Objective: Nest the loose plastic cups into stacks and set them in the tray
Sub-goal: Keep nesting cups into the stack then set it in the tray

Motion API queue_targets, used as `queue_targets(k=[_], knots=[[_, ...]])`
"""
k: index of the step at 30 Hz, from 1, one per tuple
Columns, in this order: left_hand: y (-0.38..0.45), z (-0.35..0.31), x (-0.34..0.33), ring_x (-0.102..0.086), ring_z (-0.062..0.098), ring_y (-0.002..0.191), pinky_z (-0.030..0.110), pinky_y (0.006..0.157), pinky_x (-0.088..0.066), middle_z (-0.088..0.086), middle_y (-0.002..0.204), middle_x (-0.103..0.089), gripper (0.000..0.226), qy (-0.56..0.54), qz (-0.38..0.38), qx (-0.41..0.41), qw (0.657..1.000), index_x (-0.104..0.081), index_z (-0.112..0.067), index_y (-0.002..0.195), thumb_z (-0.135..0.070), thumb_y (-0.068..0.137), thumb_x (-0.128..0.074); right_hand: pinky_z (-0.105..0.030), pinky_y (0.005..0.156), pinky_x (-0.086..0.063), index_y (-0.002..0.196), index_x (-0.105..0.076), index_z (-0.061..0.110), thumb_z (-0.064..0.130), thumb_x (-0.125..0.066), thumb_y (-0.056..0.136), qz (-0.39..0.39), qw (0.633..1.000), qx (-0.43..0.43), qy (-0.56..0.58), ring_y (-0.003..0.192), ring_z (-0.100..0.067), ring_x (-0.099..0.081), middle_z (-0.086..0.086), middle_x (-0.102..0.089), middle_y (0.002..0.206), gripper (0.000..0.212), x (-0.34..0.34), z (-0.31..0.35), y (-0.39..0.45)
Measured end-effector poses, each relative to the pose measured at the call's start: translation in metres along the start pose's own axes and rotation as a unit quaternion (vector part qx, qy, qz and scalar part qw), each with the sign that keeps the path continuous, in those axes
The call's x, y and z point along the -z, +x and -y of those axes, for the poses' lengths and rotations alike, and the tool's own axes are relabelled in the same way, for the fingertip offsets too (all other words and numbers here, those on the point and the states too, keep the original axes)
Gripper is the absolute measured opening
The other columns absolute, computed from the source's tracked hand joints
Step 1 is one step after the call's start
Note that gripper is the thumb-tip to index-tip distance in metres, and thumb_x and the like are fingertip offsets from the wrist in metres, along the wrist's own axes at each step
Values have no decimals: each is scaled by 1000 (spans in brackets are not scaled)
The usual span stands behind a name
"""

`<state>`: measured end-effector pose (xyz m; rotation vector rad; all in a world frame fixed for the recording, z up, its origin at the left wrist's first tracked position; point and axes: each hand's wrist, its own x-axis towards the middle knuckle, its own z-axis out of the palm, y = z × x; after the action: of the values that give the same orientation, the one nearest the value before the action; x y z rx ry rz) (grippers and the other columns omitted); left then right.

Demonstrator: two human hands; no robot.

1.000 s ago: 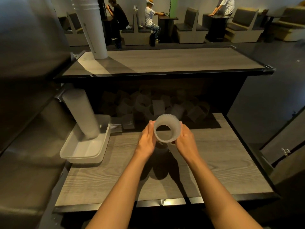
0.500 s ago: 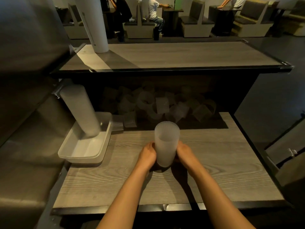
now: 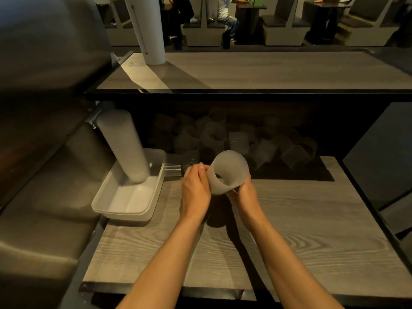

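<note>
Both my hands hold a short stack of translucent ribbed plastic cups point(image 3: 227, 172), tilted with its top leaning away to the right, over the middle of the wooden table point(image 3: 289, 230). My left hand point(image 3: 196, 188) grips its left side and my right hand point(image 3: 246, 192) cups it from below right. A white plastic tray point(image 3: 133, 201) lies at the table's left edge with a tall cup stack point(image 3: 124, 146) leaning in it. Several loose cups point(image 3: 236, 141) lie heaped in shadow under the upper shelf.
A dark wooden shelf point(image 3: 256, 72) overhangs the back of the table, with a tall white cup stack point(image 3: 147, 30) standing on its left end. Padded bench seating point(image 3: 44, 186) runs along the left. People sit at booths far behind.
The stack I hold stood upright on the table half a second ago; it is now lifted and tipped on a slant, and my hands have risen with it.
</note>
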<state>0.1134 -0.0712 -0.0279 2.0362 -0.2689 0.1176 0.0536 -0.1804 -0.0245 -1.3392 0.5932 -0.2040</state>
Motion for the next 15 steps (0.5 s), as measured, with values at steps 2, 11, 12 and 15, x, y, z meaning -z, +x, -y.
queue_targets(k=[2, 11, 12, 15], knots=[[11, 3, -1, -52, 12, 97, 15, 72, -35, -4, 105, -53, 23, 13, -12, -5, 1000, -54, -33, 96, -33, 109, -35, -31, 100, -46, 98, -54, 43, 42, -31, 111, -11, 999, 34, -3, 100, -1, -59, 15, -63, 102, 26, -9, 5, 0], [51, 18, 8, -35, 22, 117, 41, 104, -38, 10, 127, -48, 31, 159, 48, -56, 985, -51, -12, 131, -21, 102, -56, -47, 111, -44, 134, -55, 30, 60, -25, 103, -41, 983, 146, -107, 126, -12, -56, 3, -63, 129, 52, -36, 4, 35], [52, 20, 9, -35, 22, 113, 43, 103, -38, 11, 123, -50, 28, 157, 48, -71, 984, -53, -9, 128, -16, 101, -56, -48, 109, -46, 133, -54, 28, 54, -26, 104, -42, 981, 151, -114, 124, -13, -57, 2, -63, 128, 48, -37, 3, 38], [55, 32, 10, -44, 24, 105, 46, 97, -42, 13, 114, -58, 20, 147, 43, -105, 983, -59, -5, 119, -9, 99, -58, -49, 105, -48, 121, -59, 32, 58, -25, 101, -40, 985, 138, -95, 116, -12, -61, 2, -65, 119, 47, -44, 7, 40]])
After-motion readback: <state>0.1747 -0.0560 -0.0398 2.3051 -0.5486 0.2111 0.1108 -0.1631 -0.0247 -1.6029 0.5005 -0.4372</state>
